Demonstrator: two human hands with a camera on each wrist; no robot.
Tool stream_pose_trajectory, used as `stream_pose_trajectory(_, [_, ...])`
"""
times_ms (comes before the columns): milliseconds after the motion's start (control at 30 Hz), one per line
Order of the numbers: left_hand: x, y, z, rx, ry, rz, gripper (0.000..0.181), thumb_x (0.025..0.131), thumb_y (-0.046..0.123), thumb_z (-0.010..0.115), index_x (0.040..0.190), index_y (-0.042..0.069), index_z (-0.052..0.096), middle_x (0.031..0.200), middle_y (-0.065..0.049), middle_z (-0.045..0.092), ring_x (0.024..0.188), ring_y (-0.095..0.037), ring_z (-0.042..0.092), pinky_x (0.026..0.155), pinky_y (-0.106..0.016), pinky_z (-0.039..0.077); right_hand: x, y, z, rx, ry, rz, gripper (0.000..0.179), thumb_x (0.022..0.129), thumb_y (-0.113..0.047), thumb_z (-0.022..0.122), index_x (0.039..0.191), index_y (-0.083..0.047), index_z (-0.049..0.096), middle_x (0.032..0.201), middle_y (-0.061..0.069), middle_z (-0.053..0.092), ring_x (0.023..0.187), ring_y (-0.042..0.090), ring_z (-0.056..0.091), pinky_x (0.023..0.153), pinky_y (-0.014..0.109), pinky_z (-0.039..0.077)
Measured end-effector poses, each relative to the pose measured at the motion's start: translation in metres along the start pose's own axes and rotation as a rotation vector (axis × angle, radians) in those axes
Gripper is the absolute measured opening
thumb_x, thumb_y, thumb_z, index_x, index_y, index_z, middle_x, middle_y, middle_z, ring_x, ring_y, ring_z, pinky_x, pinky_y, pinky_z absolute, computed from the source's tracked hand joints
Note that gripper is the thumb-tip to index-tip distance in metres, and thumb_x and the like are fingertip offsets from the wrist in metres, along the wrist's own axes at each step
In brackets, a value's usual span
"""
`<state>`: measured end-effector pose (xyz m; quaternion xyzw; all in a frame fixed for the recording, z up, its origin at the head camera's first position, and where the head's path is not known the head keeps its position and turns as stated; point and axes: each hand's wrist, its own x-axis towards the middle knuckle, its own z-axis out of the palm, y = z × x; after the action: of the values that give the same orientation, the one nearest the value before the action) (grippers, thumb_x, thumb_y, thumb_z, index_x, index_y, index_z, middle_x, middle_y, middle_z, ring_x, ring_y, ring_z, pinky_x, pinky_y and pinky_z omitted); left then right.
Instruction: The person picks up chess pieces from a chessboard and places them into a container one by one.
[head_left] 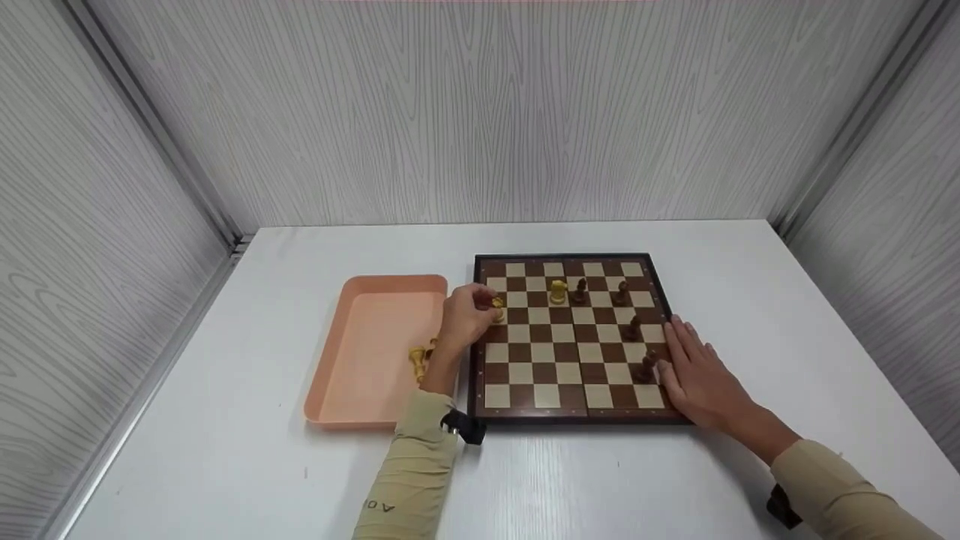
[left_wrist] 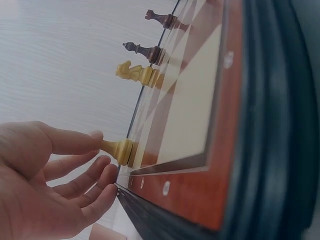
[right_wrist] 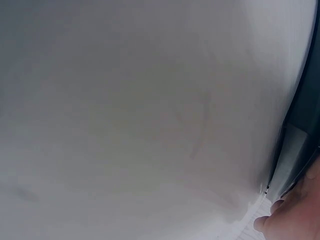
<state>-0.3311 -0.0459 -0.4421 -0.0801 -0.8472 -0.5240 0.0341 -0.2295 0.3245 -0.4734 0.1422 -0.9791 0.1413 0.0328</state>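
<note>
My left hand (head_left: 465,319) is at the left side of the chessboard (head_left: 529,412), thumb and finger pinching a yellow chess piece (left_wrist: 121,151). The piece's base sits over an edge square, and its top is hidden by the fingers in the left wrist view. Along the board's right rim lies my right hand (head_left: 703,381), fingers extended, thumb close to a dark chess piece (head_left: 646,368). Farther back on the board, a yellow knight (head_left: 558,292) stands beside a dark bishop (head_left: 580,291). Two other dark pieces, one toward the back (head_left: 622,293) and one nearer (head_left: 633,328), stand at the right.
To the left of the board is a salmon-coloured tray (head_left: 326,360), partly covered by the left forearm. Yellow chess pieces (head_left: 418,364) lie in it. Grey wood-grained panels (head_left: 480,112) enclose the white table (head_left: 547,480) at the back and sides.
</note>
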Motion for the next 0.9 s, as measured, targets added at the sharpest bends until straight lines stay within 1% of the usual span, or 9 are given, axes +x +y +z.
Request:
stream_pose_trajectory(167, [0.0033, 0.0002, -0.0003, 0.013, -0.002, -0.059, 0.013, 0.088, -0.002, 0.075, 0.102, -0.001, 0.074, 0.098, -0.014, 0.069, 0.088, -0.025, 0.064, 0.069, -0.033, 0.054, 0.0002, 0.0006, 0.0012, 0.004, -0.008, 0.003, 0.066, 0.111, -0.033, 0.035, 0.16, 0.008, 0.016, 0.168, 0.025, 0.012, 0.153, 0.046, 0.013, 0.117, 0.066, 0.02])
stream_pose_trajectory(267, [0.0037, -0.0011, -0.0004, 0.004, -0.001, -0.078, 0.013, 0.088, -0.002, 0.075, 0.101, 0.0, 0.074, 0.097, -0.012, 0.068, 0.084, -0.022, 0.062, 0.062, -0.028, 0.051, 0.0002, 0.0009, 0.0019, 0.005, -0.007, -0.001, 0.066, 0.111, -0.034, 0.034, 0.16, 0.007, 0.016, 0.168, 0.025, 0.012, 0.153, 0.046, 0.013, 0.117, 0.067, 0.021])
stream_pose_trajectory(400, [0.0042, 0.0007, -0.0007, 0.004, -0.006, -0.082, 0.015, 0.088, -0.002, 0.075, 0.103, 0.0, 0.074, 0.098, -0.013, 0.068, 0.08, -0.022, 0.062, 0.06, -0.027, 0.051, 0.0, 0.0007, 0.0013, 0.006, 0.006, -0.007, 0.066, 0.111, -0.034, 0.035, 0.16, 0.008, 0.017, 0.167, 0.026, 0.013, 0.153, 0.046, 0.014, 0.116, 0.068, 0.022])
stream_pose_trajectory(533, [0.0053, 0.0019, -0.001, 0.019, -0.006, -0.067, 0.014, 0.088, -0.002, 0.075, 0.102, 0.0, 0.074, 0.098, -0.014, 0.069, 0.076, -0.021, 0.062, 0.057, -0.026, 0.05, 0.0005, 0.0009, 0.0001, 0.004, 0.004, -0.004, 0.066, 0.111, -0.034, 0.034, 0.16, 0.007, 0.016, 0.168, 0.025, 0.013, 0.153, 0.046, 0.013, 0.116, 0.067, 0.021])
stream_pose_trajectory(700, [0.0055, -0.0002, -0.0013, 0.033, -0.005, -0.056, 0.012, 0.088, -0.001, 0.075, 0.1, 0.0, 0.073, 0.097, -0.013, 0.068, 0.08, -0.022, 0.062, 0.058, -0.028, 0.05, 0.0004, -0.0003, 0.0001, 0.003, 0.014, -0.008, 0.066, 0.111, -0.033, 0.035, 0.16, 0.008, 0.018, 0.167, 0.025, 0.014, 0.153, 0.045, 0.014, 0.115, 0.068, 0.022])
stream_pose_trajectory(900, [0.0069, -0.0032, -0.0008, 0.066, -0.004, -0.039, 0.009, 0.088, 0.0, 0.075, 0.096, 0.002, 0.074, 0.096, -0.01, 0.07, 0.088, -0.023, 0.063, 0.072, -0.032, 0.052, -0.0001, -0.0013, -0.0004, 0.009, 0.01, -0.001, 0.066, 0.111, -0.034, 0.035, 0.16, 0.008, 0.018, 0.168, 0.025, 0.014, 0.153, 0.045, 0.015, 0.116, 0.067, 0.022])
